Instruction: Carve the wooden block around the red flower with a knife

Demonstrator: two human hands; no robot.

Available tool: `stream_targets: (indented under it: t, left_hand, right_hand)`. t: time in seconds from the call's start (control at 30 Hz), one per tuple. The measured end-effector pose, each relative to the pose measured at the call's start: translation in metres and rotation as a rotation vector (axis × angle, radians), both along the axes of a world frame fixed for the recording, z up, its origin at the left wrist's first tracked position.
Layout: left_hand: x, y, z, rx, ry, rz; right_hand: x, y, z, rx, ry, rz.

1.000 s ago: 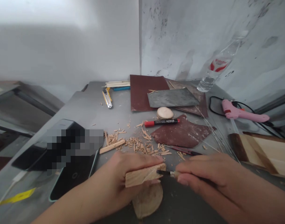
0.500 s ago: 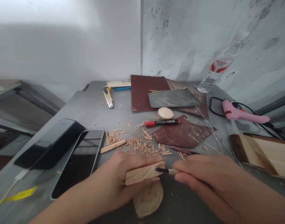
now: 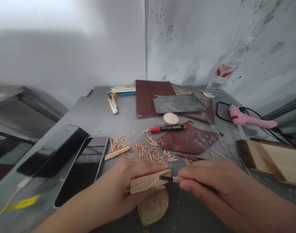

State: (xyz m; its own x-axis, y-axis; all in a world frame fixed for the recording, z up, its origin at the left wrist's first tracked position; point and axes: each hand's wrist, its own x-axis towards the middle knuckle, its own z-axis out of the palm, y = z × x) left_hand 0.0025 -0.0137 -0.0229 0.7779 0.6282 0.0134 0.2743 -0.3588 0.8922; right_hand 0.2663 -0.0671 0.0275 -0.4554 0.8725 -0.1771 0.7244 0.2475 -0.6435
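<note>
A pale block of wood (image 3: pixel 145 182) is gripped along its edges by the fingers and thumb of my left hand (image 3: pixel 123 186). My right hand (image 3: pixel 208 181) is closed round the wooden handle of a carving chisel (image 3: pixel 167 178). Its dark blade lies against the upper right part of the block's face. Beneath the block, a round wood slice (image 3: pixel 154 207) rests on the table, partly hidden by my left hand. Wood shavings (image 3: pixel 144 152) are scattered just beyond both hands, with a longer wood strip (image 3: pixel 117 152) beside them.
Left are a phone (image 3: pixel 83 171) and a black box-shaped device (image 3: pixel 53 152). Farther back lie a utility knife (image 3: pixel 112 103), a marker (image 3: pixel 167 128), a small wood slice (image 3: pixel 171 118) and sandpaper sheets (image 3: pixel 150 97). Right are a pink glue gun (image 3: pixel 252 119), a bottle (image 3: pixel 223 72) and a wooden board (image 3: pixel 281 160).
The chisel and my right hand have shifted slightly left, so the blade reaches a little farther across the block. My left hand keeps its hold. The whole view has shifted slightly.
</note>
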Motion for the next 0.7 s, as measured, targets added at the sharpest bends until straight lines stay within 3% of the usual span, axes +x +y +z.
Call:
stream_targets:
  t: [0.33,0.6,0.7]
  left_hand:
    - [-0.0029,0.0017,-0.0037,-0.003,-0.031,-0.054]
    - [-0.0044,0.0029,-0.0014,0.038,-0.020,-0.040]
    - [-0.0033,0.0044,-0.0020,0.094,-0.033,-0.088]
  right_hand:
    - [0.0066,0.0012,0.0038,0.041,-0.012,0.027]
    - [0.0057,-0.0025,-0.0030,-0.039,-0.013,-0.066]
    - [0.0089,-0.0029,-0.0020,0.026,-0.024,-0.065]
